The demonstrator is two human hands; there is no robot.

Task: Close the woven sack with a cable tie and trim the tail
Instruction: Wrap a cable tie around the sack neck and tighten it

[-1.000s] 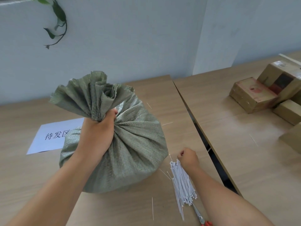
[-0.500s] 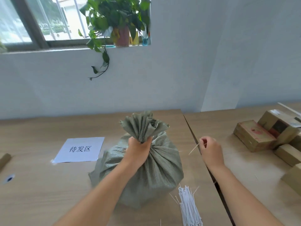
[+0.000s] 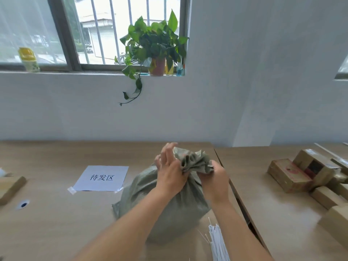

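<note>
The green woven sack [image 3: 165, 206] stands on the wooden table [image 3: 56, 213], its mouth gathered into a ruffled neck [image 3: 194, 161]. My left hand [image 3: 169, 174] rests against the left side of the neck, with the palm on the fabric and the fingers spread and lifted. On the right side of the neck, my right hand [image 3: 216, 179] is curled shut around the fabric. The tie it held is hidden between my hands. A bundle of white cable ties [image 3: 218, 242] lies on the table just in front of the sack, to the right. No scissors are in view.
A taped paper sheet [image 3: 101, 178] with printed characters lies left of the sack. Cardboard boxes [image 3: 290, 174] crowd the right table past a narrow gap [image 3: 235, 193]. A wooden block [image 3: 9, 187] and a cable hole [image 3: 23, 204] are at the far left. A potted plant [image 3: 156, 46] sits on the sill.
My right hand lifted one tie from the bundle and came to the sack's neck. My left hand loosened its fist on the neck and spread its fingers. The view tilted up.
</note>
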